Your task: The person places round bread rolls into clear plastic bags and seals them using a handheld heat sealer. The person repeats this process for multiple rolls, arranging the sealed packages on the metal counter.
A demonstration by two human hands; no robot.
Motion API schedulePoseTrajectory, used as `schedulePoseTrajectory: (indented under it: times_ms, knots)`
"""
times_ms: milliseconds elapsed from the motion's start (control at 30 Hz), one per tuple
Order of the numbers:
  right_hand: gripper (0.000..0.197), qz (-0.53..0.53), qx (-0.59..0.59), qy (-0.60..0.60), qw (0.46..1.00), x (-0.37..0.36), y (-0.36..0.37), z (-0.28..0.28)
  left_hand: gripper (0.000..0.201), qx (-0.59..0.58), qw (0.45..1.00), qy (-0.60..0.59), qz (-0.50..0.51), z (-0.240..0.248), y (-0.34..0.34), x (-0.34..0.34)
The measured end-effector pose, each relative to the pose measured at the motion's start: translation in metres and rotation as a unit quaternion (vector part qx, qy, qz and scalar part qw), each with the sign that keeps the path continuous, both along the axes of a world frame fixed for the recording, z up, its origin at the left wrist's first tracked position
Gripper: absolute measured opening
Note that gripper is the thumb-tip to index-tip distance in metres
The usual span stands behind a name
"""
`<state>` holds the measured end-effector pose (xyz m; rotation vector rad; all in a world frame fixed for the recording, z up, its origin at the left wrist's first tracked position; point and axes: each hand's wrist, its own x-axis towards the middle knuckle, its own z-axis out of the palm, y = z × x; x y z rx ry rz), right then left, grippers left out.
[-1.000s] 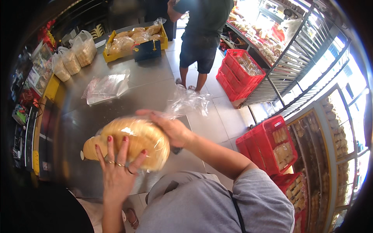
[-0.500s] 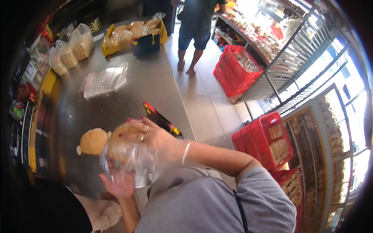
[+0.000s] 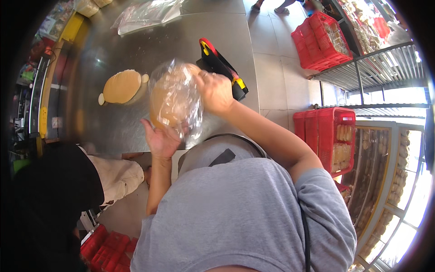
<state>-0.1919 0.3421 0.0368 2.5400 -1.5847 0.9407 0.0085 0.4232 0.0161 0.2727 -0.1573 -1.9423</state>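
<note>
Head view: bread (image 3: 165, 106) in clear bag (image 3: 194, 115), held over front of steel surface (image 3: 149, 54). Right hand (image 3: 215, 90): fingers curled around bag's upper right edge. Left hand (image 3: 161, 141): palm up at bag's lower end, grip impossible to tell. Beyond right hand: black tool (image 3: 220, 63), red-and-yellow ends. Bag lettering: unreadable under glare.

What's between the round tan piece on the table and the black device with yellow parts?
In the head view, left to right: a pale disc beside the tan piece, the bagged bread, then the right hand's grip on it.
</note>
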Motion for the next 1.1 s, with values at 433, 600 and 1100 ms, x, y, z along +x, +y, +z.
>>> schedulePoseTrajectory:
  times_ms: [433, 600, 1100]
  knots:
    - [0.034, -0.047, 0.412, -0.315, 0.853, -0.077, -0.013, 0.062, 0.053, -0.430, 0.217, -0.876, 0.026, 0.081, -0.071, -0.114]
    - [0.025, -0.169, 0.387, -0.473, 0.773, -0.108, -0.026, -0.015, 0.054, -0.389, 0.161, -0.899, -0.118, 0.077, -0.096, -0.145]
    - [0.034, -0.388, 0.358, -0.430, 0.733, -0.148, -0.046, -0.159, 0.034, -0.350, 0.178, -0.845, -0.363, 0.008, -0.133, -0.167]
